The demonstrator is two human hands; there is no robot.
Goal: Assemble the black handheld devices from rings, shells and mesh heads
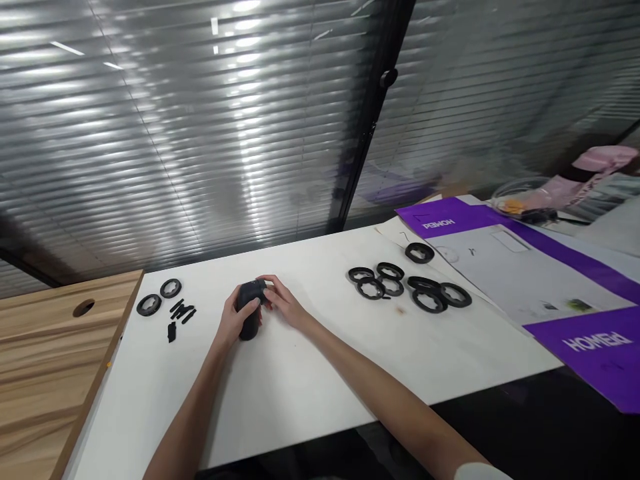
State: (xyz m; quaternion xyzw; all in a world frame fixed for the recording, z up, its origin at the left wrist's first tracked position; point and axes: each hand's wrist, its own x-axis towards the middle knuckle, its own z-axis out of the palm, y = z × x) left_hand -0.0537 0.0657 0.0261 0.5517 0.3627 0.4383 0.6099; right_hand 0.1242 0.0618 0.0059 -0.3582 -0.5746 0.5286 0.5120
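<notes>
Head view: matte black cylinder (249, 312) held between left hand (236, 319) and right hand (283, 301).

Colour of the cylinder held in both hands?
Black or very dark grey; the cylinder shows best in the head view.

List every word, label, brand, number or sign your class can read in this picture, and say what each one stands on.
"HOMER", upside down, on the purple band of the card.
"HOMER", upside down, on the purple panel of the card.
A small dark mark on the grey area: too small to read.
</notes>
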